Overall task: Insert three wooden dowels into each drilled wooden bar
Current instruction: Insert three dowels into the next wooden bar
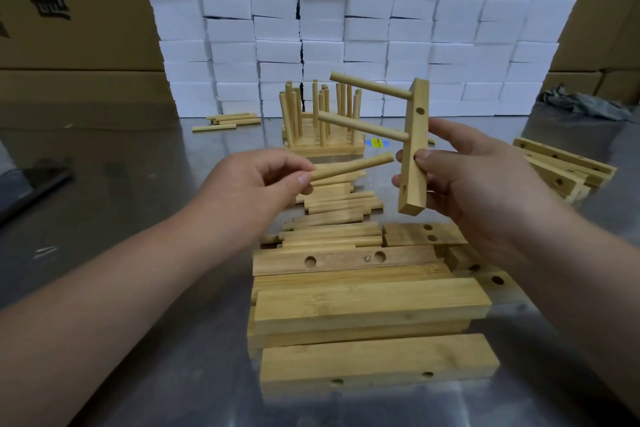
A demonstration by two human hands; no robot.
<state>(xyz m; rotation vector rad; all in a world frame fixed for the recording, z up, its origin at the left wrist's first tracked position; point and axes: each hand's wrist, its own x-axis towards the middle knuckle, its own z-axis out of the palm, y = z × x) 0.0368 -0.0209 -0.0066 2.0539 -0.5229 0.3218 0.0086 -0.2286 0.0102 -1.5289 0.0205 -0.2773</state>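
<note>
While spare drilled bars lie stacked on worktop at 6 o'clock, left hand pinches loose dowel, tip just beside upright bar gripped by right hand; two dowels seated in it. Finished assemblies at 12 o'clock.

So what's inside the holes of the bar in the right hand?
Two dowels sit in the bar, pointing left. Two side holes are empty. The left hand's third dowel is not yet in; right hand fingers hide its hole.
</note>
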